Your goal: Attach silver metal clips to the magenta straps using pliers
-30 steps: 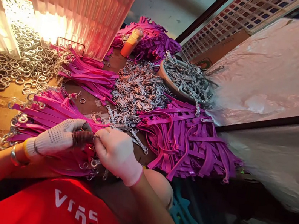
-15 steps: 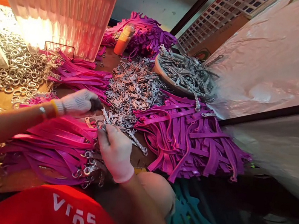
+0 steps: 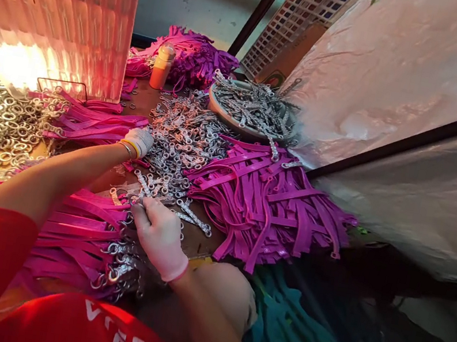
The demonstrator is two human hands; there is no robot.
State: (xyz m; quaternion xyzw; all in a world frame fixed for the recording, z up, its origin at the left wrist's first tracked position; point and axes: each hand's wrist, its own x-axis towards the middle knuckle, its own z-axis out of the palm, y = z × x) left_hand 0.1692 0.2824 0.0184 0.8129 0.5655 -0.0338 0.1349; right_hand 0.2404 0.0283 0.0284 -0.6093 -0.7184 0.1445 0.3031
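Observation:
My left hand [image 3: 139, 141], in a dotted white glove with a yellow cuff, is at the left side of a heap of silvery metal clips with ringed ends [image 3: 191, 130]. Its fingers are turned away and hidden. Closer to my body, my right hand [image 3: 158, 235], also in a white glove, is closed with thumb and finger pinching a metal ring, mostly covered by the fingertips. Below it lie magenta straps [image 3: 74, 227] with metal clips and rings [image 3: 119, 263] at their right ends.
Loose metal rings [image 3: 3, 127] spread at the left by a lit corrugated panel [image 3: 84, 12]. More magenta straps [image 3: 270, 207] are heaped at the right. Behind stand a basin [image 3: 220, 114] of braided metal pieces and an orange bottle [image 3: 161, 69]. Plastic sheeting [image 3: 399, 94] hangs at the right.
My left hand has moved away from beside the right hand, forward to the clip heap. My right hand stays pinched near the strap ends. The view has shifted to the right.

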